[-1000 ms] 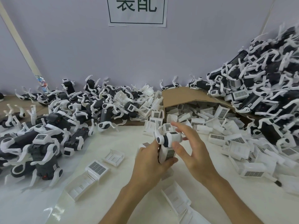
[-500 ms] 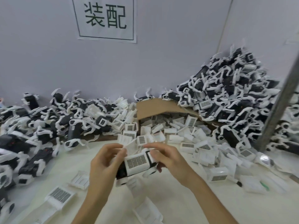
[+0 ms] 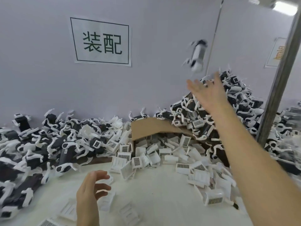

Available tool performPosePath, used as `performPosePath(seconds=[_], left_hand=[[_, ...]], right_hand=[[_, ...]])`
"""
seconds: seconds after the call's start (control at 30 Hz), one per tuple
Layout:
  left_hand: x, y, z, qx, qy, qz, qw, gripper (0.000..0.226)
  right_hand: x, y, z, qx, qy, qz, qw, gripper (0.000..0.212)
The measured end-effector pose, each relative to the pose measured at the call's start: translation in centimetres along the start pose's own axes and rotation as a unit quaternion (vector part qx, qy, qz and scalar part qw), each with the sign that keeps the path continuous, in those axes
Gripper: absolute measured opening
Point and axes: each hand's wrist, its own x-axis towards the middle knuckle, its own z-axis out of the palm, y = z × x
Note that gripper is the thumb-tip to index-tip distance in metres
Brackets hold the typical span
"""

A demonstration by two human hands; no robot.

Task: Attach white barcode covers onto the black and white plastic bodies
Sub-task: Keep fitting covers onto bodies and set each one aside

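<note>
R hand (image 3: 210, 93) raised, fingers spread, empty. Black-white plastic body (image 3: 197, 56) mid-air above R-side pile (image 3: 236, 101), too blurred to make out its cover. L hand (image 3: 91, 188) low over table (image 3: 154, 193), loosely curled, empty.

Head-worn view, forward toward wall (image 3: 162, 88)

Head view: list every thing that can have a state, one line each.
right hand, open, fingers spread, raised, holding nothing.
left hand, open, loosely curled, holding nothing.
plastic body, in mid-air above the right hand, blurred, touching nothing.
cardboard box, flap open, white covers spilling out.
pile of bodies, heaped, at rest.
</note>
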Motion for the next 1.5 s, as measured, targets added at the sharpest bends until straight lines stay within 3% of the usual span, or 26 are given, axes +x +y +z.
performPosePath(seconds=[0.03,0.07,0.2,0.33,0.43,0.57,0.67,0.83,1.03,1.17,1.27,1.33,1.43,1.5], left_hand=[[0.0,-0.1,0.0,0.007,-0.004,0.002,1.000,0.033],[0.1,-0.1,0.1,0.012,-0.008,0.005,1.000,0.033],[-0.3,0.1,0.3,0.038,-0.024,0.025,0.999,0.034],[-0.9,0.1,0.5,0.100,-0.024,0.056,0.993,0.034],[-1.0,-0.3,0.5,0.143,-0.013,0.043,0.989,0.032],[-0.9,-0.5,0.2,0.177,0.002,0.029,0.984,0.027],[-0.5,-1.0,-0.1,0.183,-0.001,-0.002,0.983,0.021],[-0.7,-1.5,-0.1,0.189,-0.030,-0.034,0.981,0.016],[-1.1,-2.2,-0.6,0.281,-0.074,-0.007,0.957,0.027],[-1.1,-1.8,-0.5,0.270,-0.066,0.000,0.961,0.029],[-1.0,-1.4,-0.7,0.247,-0.044,0.014,0.968,0.029],[-0.8,-1.4,-1.1,0.231,-0.028,0.020,0.972,0.030],[-0.2,-1.3,-1.7,0.209,0.000,0.012,0.978,0.035],[0.2,-0.9,-2.0,0.177,0.013,-0.002,0.984,0.040]], right_hand=[[1.8,-1.0,0.2,0.055,0.004,0.013,0.998,0.067],[2.4,-1.5,0.7,0.029,0.008,0.011,0.999,0.060],[-1.3,5.1,0.8,-0.203,-0.017,-0.050,0.978,0.031],[-10.2,15.8,-1.7,-0.337,-0.123,0.005,0.933,0.024],[-15.4,21.1,-2.4,-0.419,-0.205,0.045,0.883,0.035],[-18.4,24.0,-2.2,-0.559,-0.354,0.015,0.750,0.060],[-19.1,24.4,-1.6,-0.585,-0.399,0.002,0.706,0.049],[-19.2,24.1,-1.5,-0.577,-0.379,-0.038,0.722,0.028],[-18.2,23.0,-2.5,-0.572,-0.399,0.047,0.716,0.063],[-18.0,22.7,-2.6,-0.561,-0.404,0.072,0.719,0.035],[-18.3,22.7,-2.5,-0.568,-0.376,0.047,0.730,0.033],[-18.3,22.6,-2.5,-0.560,-0.346,0.020,0.752,0.032],[-18.2,22.5,-2.7,-0.496,-0.282,0.009,0.821,0.034],[-18.0,22.5,-2.9,-0.478,-0.235,0.009,0.846,0.038]])
